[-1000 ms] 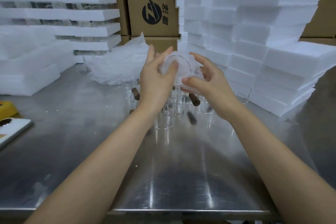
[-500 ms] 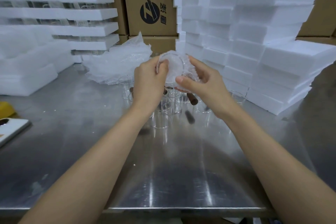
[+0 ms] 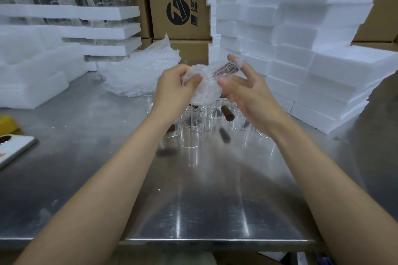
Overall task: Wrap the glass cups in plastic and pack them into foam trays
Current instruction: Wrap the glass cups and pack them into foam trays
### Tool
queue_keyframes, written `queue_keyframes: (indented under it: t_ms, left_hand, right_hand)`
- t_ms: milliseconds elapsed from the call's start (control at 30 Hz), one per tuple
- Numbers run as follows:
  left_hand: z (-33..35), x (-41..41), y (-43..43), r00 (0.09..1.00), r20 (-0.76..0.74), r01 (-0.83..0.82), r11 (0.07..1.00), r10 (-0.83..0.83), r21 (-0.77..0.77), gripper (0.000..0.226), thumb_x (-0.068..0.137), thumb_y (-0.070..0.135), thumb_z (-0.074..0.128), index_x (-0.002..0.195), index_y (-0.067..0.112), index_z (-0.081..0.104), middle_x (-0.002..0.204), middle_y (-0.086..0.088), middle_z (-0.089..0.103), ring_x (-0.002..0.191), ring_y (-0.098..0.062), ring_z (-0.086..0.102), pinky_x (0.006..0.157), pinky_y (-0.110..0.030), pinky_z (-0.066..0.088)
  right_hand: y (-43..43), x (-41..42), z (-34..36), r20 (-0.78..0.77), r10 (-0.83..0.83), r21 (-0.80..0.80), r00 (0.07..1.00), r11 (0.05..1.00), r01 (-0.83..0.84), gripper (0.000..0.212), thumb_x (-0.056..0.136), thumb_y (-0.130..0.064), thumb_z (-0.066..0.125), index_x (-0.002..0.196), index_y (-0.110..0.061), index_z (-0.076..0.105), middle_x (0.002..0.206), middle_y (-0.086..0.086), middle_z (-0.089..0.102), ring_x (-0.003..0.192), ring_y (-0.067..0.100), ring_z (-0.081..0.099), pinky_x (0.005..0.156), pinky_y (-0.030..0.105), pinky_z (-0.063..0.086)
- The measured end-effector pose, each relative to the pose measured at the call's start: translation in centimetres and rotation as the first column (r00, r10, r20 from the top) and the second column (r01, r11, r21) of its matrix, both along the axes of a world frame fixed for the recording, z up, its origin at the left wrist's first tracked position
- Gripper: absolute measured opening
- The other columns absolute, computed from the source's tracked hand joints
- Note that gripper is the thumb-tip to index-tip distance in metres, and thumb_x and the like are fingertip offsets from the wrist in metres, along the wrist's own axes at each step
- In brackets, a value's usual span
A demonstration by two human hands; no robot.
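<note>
Both hands hold one glass cup wrapped in bubble plastic (image 3: 205, 86) above the steel table (image 3: 193, 200). My left hand (image 3: 175, 90) grips the wrap's left side with curled fingers. My right hand (image 3: 247, 90) holds its right side between thumb and fingers, where the cup's brown handle shows through the plastic. Below the hands stand several bare glass cups (image 3: 191, 133) with brown handles. A heap of bubble plastic (image 3: 140, 71) lies behind them to the left.
Stacks of white foam trays (image 3: 312, 54) rise at the right, and foam trays holding glasses (image 3: 71, 15) are stacked at the left. Cardboard boxes (image 3: 178, 6) stand at the back. A yellow object (image 3: 7, 122) and a white board (image 3: 13, 148) lie at the left edge.
The cup has been turned in the hands, so its handle now points up right under the plastic. My left hand closed more tightly on the wrap.
</note>
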State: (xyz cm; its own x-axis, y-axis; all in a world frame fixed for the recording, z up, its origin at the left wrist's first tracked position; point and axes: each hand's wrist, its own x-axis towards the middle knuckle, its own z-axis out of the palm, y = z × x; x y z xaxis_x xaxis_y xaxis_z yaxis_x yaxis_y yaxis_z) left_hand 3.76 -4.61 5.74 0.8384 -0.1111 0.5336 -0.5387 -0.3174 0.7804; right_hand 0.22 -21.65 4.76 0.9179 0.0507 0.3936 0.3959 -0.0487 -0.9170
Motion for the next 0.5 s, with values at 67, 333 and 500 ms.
queue_keyframes:
  t_ms: [67, 333, 500]
  left_hand:
    - [-0.4, -0.3, -0.5, 0.993, 0.035, -0.115, 0.993, 0.115, 0.007, 0.03, 0.091, 0.011, 0.06, 0.066, 0.024, 0.049, 0.06, 0.01, 0.05, 0.046, 0.007, 0.045, 0.045, -0.008, 0.031]
    - [-1.2, -1.1, -1.9, 0.994, 0.015, -0.11, 0.99, 0.109, 0.09, 0.018, 0.084, 0.03, 0.063, 0.078, 0.024, 0.048, 0.074, 0.013, 0.055, 0.061, 0.006, 0.049, 0.053, -0.01, 0.035]
    - [-1.0, -1.5, -1.9, 0.988, -0.009, 0.155, 0.971, -0.156, 0.182, 0.022, 0.097, 0.021, 0.049, 0.113, 0.033, 0.059, 0.106, 0.008, 0.068, 0.082, 0.0, 0.059, 0.066, -0.016, 0.042]
  right_hand:
    - [1.1, -0.4, -0.6, 0.069, -0.069, -0.213, 0.995, 0.974, 0.083, 0.057, 0.075, -0.048, 0.075, 0.126, -0.039, 0.05, 0.113, -0.017, 0.066, 0.1, 0.008, 0.062, 0.087, 0.029, 0.051]
    - [2.2, -0.5, -1.3, 0.216, -0.318, -0.28, 0.923, 0.886, 0.371, 0.009, 0.098, -0.02, 0.042, 0.099, -0.022, 0.05, 0.078, -0.003, 0.06, 0.062, 0.008, 0.053, 0.058, 0.026, 0.043]
    - [1.9, 0.0, -1.5, 0.296, -0.32, -0.429, 0.9, 0.798, 0.424, 0.019, 0.097, -0.011, 0.041, 0.091, -0.012, 0.059, 0.061, 0.006, 0.052, 0.048, 0.007, 0.039, 0.049, 0.022, 0.03]
